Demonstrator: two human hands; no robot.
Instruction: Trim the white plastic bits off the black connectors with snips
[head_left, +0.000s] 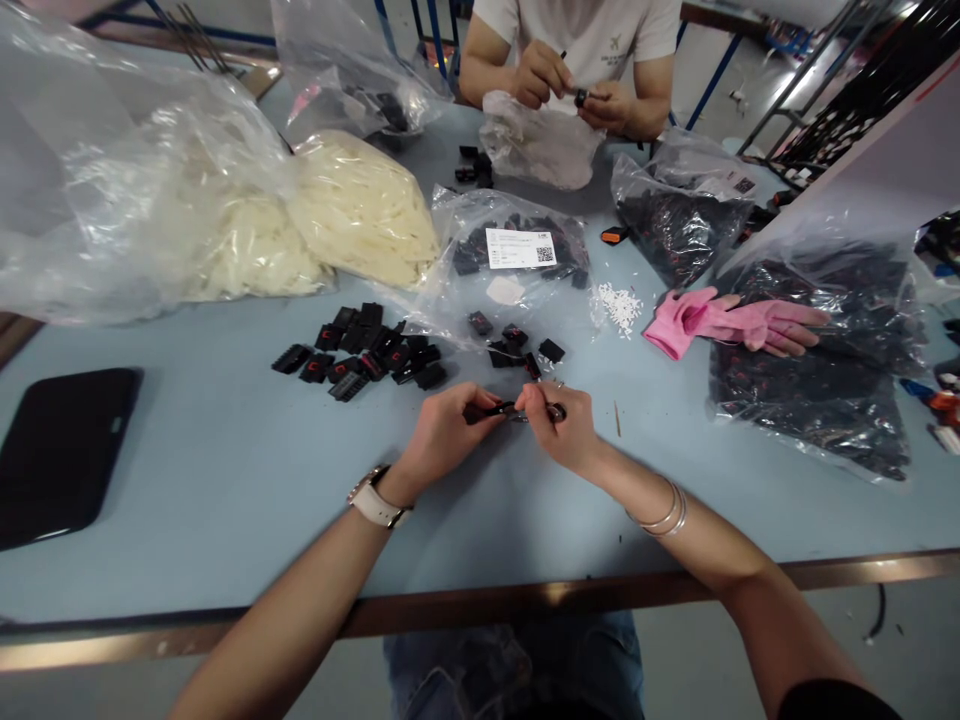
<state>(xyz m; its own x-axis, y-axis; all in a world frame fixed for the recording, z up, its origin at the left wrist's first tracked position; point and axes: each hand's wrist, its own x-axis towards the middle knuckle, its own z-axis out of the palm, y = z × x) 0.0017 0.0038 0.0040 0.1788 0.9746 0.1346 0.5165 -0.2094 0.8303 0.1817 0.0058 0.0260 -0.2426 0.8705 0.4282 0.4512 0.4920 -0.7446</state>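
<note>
My left hand is closed, pinching a small black plastic part between thumb and fingers. Right beside it, my right hand is wrapped round a thin dark tool, its rounded end showing at the fist. The tool's other end meets the black part between my hands; its tip is too small to make out. Just beyond my hands lie a few loose black connector housings. A larger pile of black connector housings, some with red inserts, lies to the left.
Clear bags of black connectors and cream-coloured pieces line the back. White bits are scattered beside a pink glove. A black tray lies at left. Across the table, a co-worker's hands hold a small part.
</note>
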